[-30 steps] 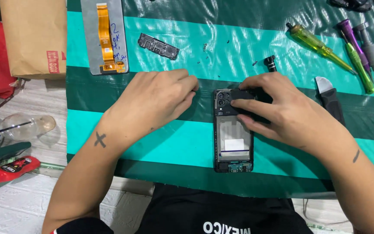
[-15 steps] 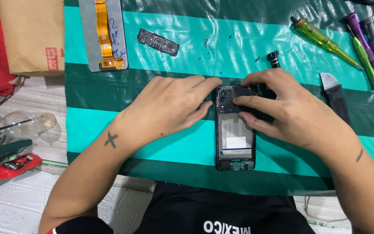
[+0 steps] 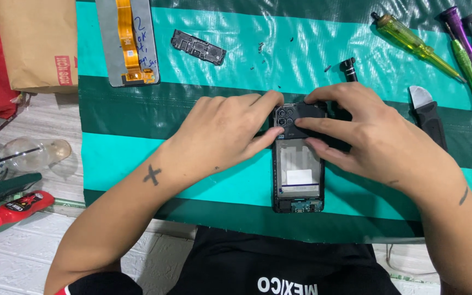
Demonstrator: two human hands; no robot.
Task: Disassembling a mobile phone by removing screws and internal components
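Green and teal striped sheeting covers the surface point(image 3: 203, 87) in the head view, with pale floor boards showing to the left; on it lies an opened phone point(image 3: 298, 164), back cover off, its long axis running straight away from the person, camera end far and charging-port end near; the phone sits between the two hands and slightly to the right of the body's middle line.

Both hands meet at the far, camera end; the left hand point(image 3: 222, 131) comes in from the left, fingers stretched flat, its fingertips touching the top left corner beside the camera cluster; the right hand point(image 3: 364, 131) comes in from the right and lies over the top right part, fingers pressing down on a dark plate point(image 3: 300, 117) at the top of the phone; neither hand closes around anything, both press flat; the right covers more of the phone and so is the nearer.

Further off lie a screen panel point(image 3: 128, 41) with an orange ribbon, a small black part point(image 3: 198, 47), several screwdrivers point(image 3: 443, 41) and a pry tool point(image 3: 426, 112).
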